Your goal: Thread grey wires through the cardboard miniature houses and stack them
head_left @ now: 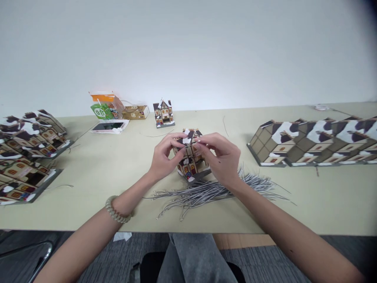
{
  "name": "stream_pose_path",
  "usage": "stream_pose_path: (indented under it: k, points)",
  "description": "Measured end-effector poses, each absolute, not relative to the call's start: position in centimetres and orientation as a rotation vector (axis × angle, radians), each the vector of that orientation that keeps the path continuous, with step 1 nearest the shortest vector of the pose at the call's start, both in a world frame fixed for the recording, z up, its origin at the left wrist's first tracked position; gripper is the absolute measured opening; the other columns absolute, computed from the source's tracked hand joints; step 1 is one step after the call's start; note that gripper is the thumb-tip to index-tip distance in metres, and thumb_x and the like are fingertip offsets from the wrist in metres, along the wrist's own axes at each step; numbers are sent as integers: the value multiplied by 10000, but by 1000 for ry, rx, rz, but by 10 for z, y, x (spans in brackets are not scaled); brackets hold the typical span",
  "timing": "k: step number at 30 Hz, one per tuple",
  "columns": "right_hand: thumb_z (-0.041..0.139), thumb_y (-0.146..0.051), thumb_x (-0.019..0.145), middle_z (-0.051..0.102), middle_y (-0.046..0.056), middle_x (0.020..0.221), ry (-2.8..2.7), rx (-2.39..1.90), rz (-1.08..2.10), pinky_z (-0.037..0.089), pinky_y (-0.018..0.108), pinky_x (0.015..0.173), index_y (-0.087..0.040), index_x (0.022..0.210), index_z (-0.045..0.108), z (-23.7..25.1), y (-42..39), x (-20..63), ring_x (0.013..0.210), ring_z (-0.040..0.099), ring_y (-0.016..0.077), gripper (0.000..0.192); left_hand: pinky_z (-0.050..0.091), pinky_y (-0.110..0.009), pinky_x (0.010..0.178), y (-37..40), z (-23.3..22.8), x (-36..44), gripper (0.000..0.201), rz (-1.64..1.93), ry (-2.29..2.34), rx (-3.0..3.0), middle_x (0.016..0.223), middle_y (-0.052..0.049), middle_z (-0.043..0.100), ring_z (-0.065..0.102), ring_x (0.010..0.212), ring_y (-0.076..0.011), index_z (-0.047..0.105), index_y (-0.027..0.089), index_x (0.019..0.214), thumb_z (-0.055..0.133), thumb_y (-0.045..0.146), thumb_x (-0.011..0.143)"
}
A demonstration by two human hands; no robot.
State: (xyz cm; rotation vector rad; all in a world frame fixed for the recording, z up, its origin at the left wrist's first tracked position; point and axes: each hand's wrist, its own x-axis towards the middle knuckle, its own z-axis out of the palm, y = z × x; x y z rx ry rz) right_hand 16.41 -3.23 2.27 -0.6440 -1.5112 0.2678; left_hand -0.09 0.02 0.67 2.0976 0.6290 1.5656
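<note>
A small paper model house with a brown, snow-patched roof is held just above the beige table at its middle. My left hand grips its left side, fingers curled over the roof. My right hand holds its right side, with fingertips pinching at the roof ridge. Below and to the right of the house lies a loose heap of thin grey strings. A coiled band sits on my left wrist.
Flattened model houses are stacked at the left, and a row of them lies on the right. At the back stand a finished house, a tan box, an orange-green packet and a phone.
</note>
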Motion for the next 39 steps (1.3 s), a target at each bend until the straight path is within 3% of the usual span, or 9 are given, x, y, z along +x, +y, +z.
stream_pose_path:
  k: [39]
  points:
    - [656,-195,796,686,-24,702,-1503,-673,258,497,277,604,-249,735,684,29,-34,169,671,605,120,87,472,-451,936,0,7,1,88,1579,628,2137,1086,-101,636,584,1096,-221,564,190,753,598,121,796]
